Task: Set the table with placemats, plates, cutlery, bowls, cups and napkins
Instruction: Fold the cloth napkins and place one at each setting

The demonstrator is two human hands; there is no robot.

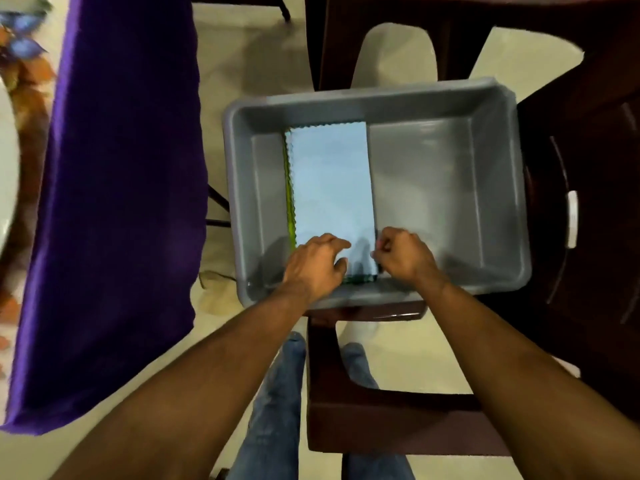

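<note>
A grey plastic tub stands on a dark brown chair. Inside lies a folded pale blue napkin with a scalloped edge, on top of a green cloth whose edge shows along its left side. My left hand rests on the near left corner of the napkin, fingers bent down onto it. My right hand pinches the napkin's near right corner with curled fingers.
A table draped in a purple cloth stands at the left, with a white plate edge at the far left. Dark brown plastic chairs surround the tub at the right and behind. My jeans-clad legs are below.
</note>
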